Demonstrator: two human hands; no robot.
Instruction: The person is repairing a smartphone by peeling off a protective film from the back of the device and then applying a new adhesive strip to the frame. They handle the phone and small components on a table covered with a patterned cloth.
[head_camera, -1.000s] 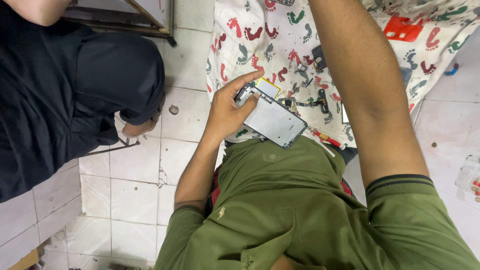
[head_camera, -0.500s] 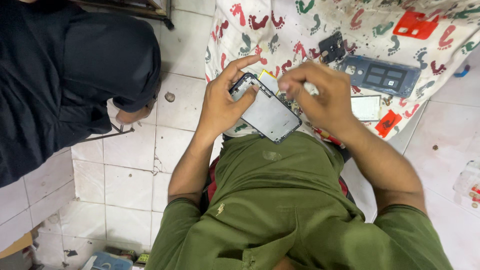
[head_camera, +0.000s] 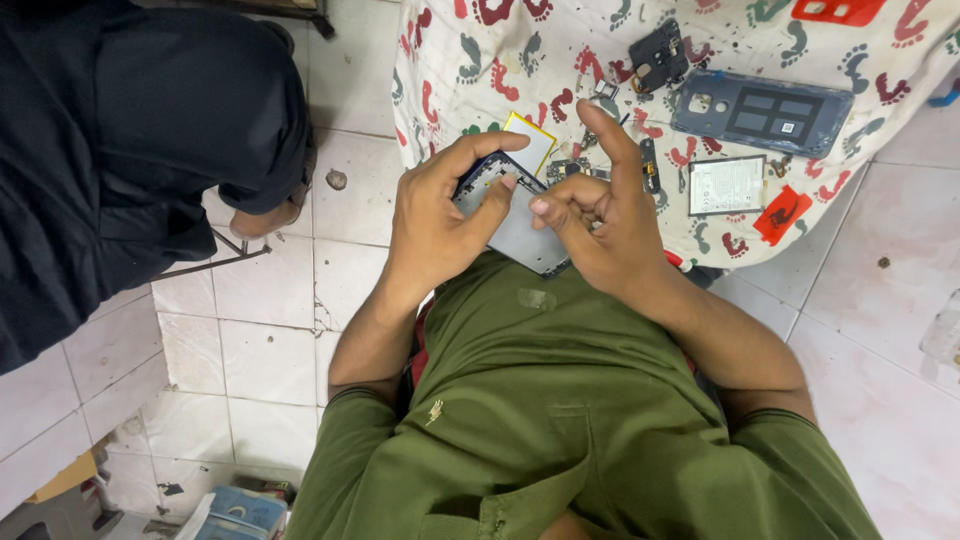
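Note:
My left hand (head_camera: 435, 215) grips an opened phone body (head_camera: 512, 230), grey and flat, by its left edge, thumb laid across its face. My right hand (head_camera: 597, 215) is against the phone's right side, fingers curled and fingertips pressing on its surface, index finger pointing up. Both hands are above my lap in a green shirt, at the near edge of a cloth with coloured footprints (head_camera: 560, 50). Whether the right hand pinches a small part is hidden.
On the cloth lie a blue phone back cover (head_camera: 762, 112), a white flat battery (head_camera: 727, 185), a dark camera frame piece (head_camera: 656, 52), a yellow-edged part (head_camera: 530, 140) and small loose pieces. Another person in black (head_camera: 130, 150) sits at the left on the tiled floor (head_camera: 270, 340).
My right arm came back from the cloth to the phone, and its fingers now press on the phone's face. The left hand kept its grip, thumb shifted onto the surface.

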